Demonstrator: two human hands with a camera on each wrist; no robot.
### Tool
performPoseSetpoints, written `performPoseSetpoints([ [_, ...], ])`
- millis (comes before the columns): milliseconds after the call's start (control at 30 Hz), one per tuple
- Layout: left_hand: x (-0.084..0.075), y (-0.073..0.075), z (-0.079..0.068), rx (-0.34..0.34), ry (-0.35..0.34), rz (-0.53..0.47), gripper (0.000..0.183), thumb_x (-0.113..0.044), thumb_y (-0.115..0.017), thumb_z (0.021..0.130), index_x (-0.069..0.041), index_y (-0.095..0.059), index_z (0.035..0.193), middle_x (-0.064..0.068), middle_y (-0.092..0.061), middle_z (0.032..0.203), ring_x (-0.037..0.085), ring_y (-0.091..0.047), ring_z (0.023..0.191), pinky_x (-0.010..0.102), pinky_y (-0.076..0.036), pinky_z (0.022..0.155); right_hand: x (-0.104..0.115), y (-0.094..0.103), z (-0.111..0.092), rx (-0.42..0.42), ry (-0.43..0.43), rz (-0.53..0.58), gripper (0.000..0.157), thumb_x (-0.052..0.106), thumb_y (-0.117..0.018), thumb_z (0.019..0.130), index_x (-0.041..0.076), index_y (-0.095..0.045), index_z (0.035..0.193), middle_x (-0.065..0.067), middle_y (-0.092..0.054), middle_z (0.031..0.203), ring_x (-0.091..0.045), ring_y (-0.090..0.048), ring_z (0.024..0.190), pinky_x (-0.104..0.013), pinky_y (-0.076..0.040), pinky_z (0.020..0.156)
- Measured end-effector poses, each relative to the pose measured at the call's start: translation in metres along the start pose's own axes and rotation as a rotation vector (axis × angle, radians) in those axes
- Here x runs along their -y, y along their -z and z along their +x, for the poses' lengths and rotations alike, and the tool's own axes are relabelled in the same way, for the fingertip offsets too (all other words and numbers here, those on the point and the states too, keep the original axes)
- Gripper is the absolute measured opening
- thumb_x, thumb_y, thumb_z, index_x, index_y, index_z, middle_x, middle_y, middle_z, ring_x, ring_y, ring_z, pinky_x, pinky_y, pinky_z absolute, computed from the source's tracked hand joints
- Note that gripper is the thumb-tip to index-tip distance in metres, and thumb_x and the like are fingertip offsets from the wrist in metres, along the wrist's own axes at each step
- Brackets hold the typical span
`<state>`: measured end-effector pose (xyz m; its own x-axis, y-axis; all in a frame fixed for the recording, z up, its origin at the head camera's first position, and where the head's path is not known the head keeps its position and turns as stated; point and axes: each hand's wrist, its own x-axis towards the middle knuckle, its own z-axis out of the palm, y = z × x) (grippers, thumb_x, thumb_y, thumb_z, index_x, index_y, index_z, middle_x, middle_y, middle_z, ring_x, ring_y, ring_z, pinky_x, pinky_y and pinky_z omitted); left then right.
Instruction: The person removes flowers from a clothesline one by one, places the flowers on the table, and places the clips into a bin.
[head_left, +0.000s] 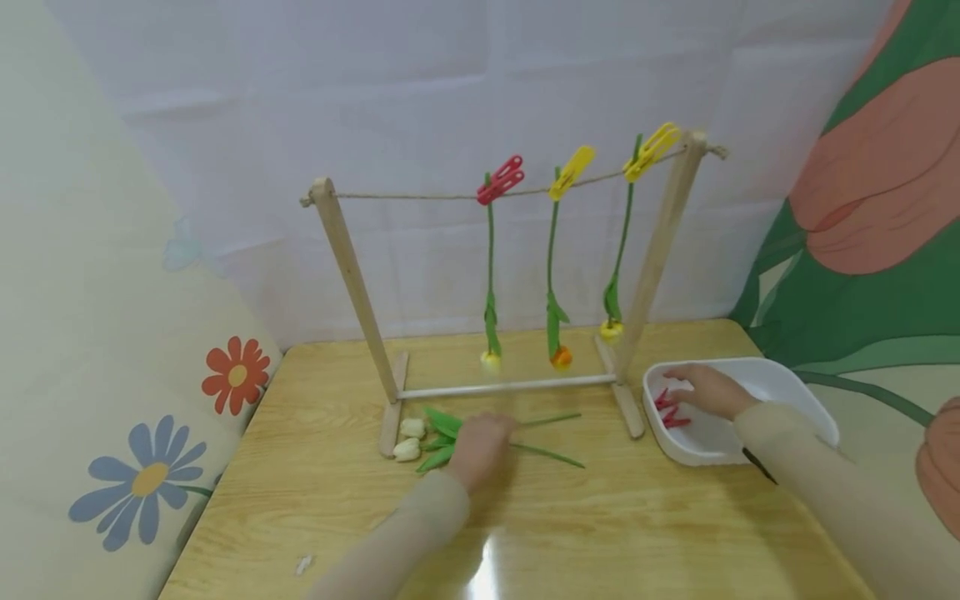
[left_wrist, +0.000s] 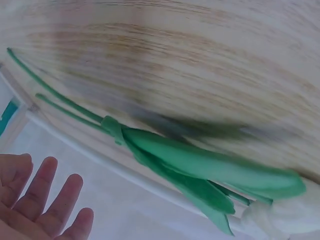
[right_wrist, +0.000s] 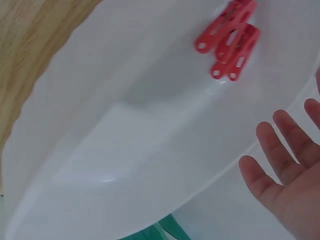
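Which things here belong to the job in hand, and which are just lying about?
Likely part of the job:
two white flowers by the left hand
red pegs in the tray
string on the wooden frame
three hanging flowers

Probably just there:
white scrap on the table
flowered backdrop

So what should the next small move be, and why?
Probably have the open right hand pinch a red clothespin: those lie close to it in the white basin, and two white tulips lie unclipped near the left hand.
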<state>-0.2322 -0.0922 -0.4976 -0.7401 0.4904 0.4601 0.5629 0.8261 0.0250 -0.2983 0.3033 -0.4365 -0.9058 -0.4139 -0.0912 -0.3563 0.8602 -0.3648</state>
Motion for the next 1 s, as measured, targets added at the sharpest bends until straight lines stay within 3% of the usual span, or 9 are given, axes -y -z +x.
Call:
performPoseSetpoints([
  [133,0.002,0.009,-0.002,-0.006,0.033,-0.054,0.014,0.000,-0.073,0.077,-0.010,-0.064,0.080,0.002,-0.064,0.069,0.020,-0.062,0.062,0.031,-0.050,0.052,0.012,0.006,-0.002,-0.037,-0.003,-0.015,0.038,0.013,-0.068,0.094,-0.013,-0.062,0.121,-0.033,-0.064,0.116,-0.053,-0.059,0.110,-0.065,-0.047,0.095],
  [367,0.007,0.038,0.006,0.003,0.167,-0.242,0.005,-0.003,-0.069,0.089,-0.006,-0.069,0.086,0.006,-0.069,0.077,0.022,-0.065,0.071,0.034,-0.055,0.062,0.047,0.027,-0.017,-0.118,0.033,-0.035,0.033,0.012,-0.066,0.095,-0.014,-0.064,0.116,-0.031,-0.066,0.112,-0.046,-0.063,0.100,-0.062,-0.052,0.087],
  [433,0.009,0.045,0.010,-0.025,0.161,-0.261,0.013,-0.001,-0.068,0.090,-0.007,-0.064,0.079,0.005,-0.064,0.071,0.020,-0.060,0.066,0.032,-0.052,0.059,0.051,0.032,-0.019,-0.126,0.041,-0.034,0.032,0.011,-0.066,0.095,-0.014,-0.064,0.116,-0.032,-0.066,0.113,-0.047,-0.063,0.101,-0.062,-0.052,0.087],
  [600,0.012,0.059,0.018,-0.096,0.137,-0.299,0.004,-0.001,-0.067,0.092,0.000,-0.071,0.094,0.010,-0.072,0.083,0.023,-0.067,0.072,0.033,-0.058,0.065,0.060,0.042,-0.023,-0.148,0.057,-0.029,0.032,0.012,-0.065,0.097,-0.012,-0.064,0.118,-0.031,-0.066,0.114,-0.047,-0.063,0.101,-0.062,-0.051,0.087],
  [667,0.012,0.064,0.019,-0.102,0.145,-0.308,0.015,-0.002,-0.067,0.093,0.002,-0.072,0.107,0.014,-0.075,0.095,0.027,-0.072,0.082,0.038,-0.061,0.073,0.066,0.045,-0.025,-0.167,0.075,-0.031,0.032,0.011,-0.065,0.097,-0.012,-0.064,0.119,-0.031,-0.066,0.115,-0.047,-0.063,0.101,-0.062,-0.051,0.087],
  [833,0.013,0.075,0.023,-0.100,0.174,-0.326,0.018,-0.006,-0.067,0.095,0.002,-0.071,0.111,0.015,-0.075,0.104,0.029,-0.072,0.091,0.040,-0.061,0.081,0.080,0.054,-0.030,-0.212,0.127,-0.033,0.030,0.007,-0.066,0.096,-0.013,-0.064,0.118,-0.032,-0.066,0.115,-0.048,-0.062,0.104,-0.061,-0.051,0.089],
  [1000,0.012,0.087,0.028,-0.122,0.202,-0.365,0.022,-0.008,-0.065,0.097,0.002,-0.068,0.116,0.015,-0.074,0.105,0.028,-0.072,0.089,0.039,-0.061,0.076,0.093,0.061,-0.032,-0.245,0.166,-0.051,0.029,0.005,-0.067,0.094,-0.013,-0.064,0.116,-0.032,-0.066,0.114,-0.048,-0.062,0.105,-0.061,-0.051,0.090],
])
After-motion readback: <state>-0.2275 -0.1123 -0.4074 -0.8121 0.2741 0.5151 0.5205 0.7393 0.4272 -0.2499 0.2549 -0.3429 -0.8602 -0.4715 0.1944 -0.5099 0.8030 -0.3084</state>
